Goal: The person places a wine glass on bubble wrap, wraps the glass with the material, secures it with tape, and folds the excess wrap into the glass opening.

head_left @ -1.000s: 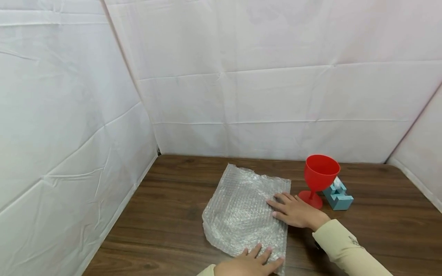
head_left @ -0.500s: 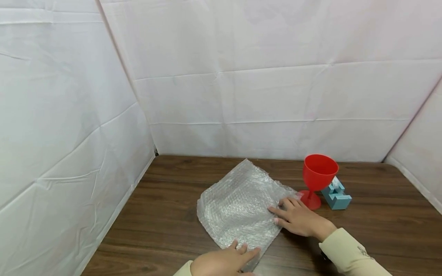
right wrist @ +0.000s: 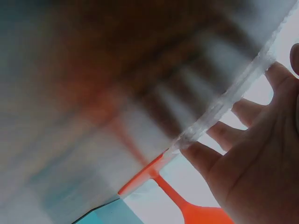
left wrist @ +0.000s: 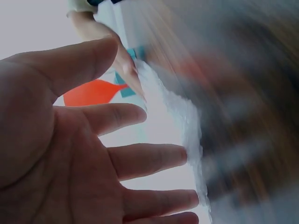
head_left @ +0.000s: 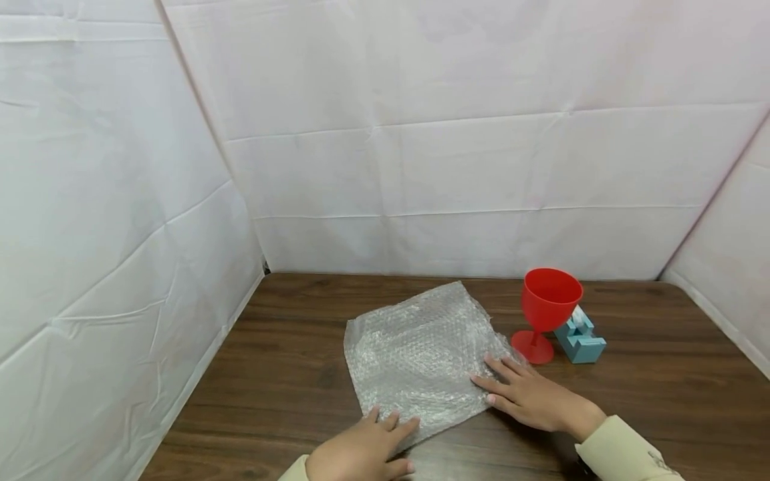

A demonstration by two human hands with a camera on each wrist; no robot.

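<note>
A sheet of clear bubble wrap [head_left: 421, 354] lies spread on the table, turned at an angle. My left hand [head_left: 361, 447] touches its near corner with straight, spread fingers. On the right corner rest the extended fingertips of my right hand [head_left: 538, 401]. Just beyond that hand stands an upright red plastic goblet [head_left: 550, 300], its base close to the wrap's edge. In the right wrist view, the fingertips meet the wrap's edge [right wrist: 219, 109] beside the goblet's stem [right wrist: 170, 190]. The left wrist view shows the left palm [left wrist: 70, 158] with its fingers apart over the wrap.
A light blue tape dispenser [head_left: 583, 344] stands right behind the goblet. The dark wooden table [head_left: 271, 374] is bounded by white cloth walls [head_left: 385, 167] at the back and both sides.
The bubble wrap has turned clockwise on the table, its near corner swinging left. My left hand has moved left with it, while my right hand has shifted slightly right and nearer.
</note>
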